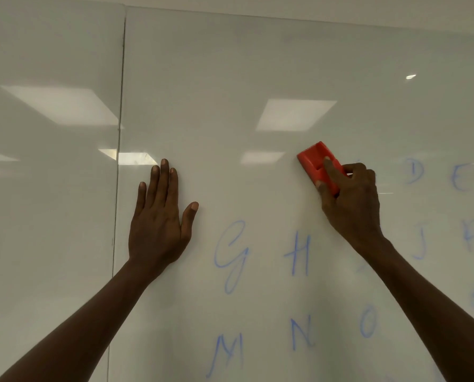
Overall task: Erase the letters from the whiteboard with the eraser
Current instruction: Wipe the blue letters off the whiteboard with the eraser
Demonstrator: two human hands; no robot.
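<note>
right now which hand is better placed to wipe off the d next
Right. The right hand already grips the red eraser against the whiteboard, just left of the D. The left hand lies flat and empty, far left of the letters.

Two bare hands and two bare forearms, close to the lens. Left hand: long, slender fingers, a broad back with faint tendon lines, creased knuckles. Fingernails short, rounded, trimmed close to the tips. Right hand: ridged knuckles, folds of skin at the finger joints, most nails turned out of sight. Left forearm and right forearm: lean, smooth, uncovered from wrist to the frame's lower edge.
</note>
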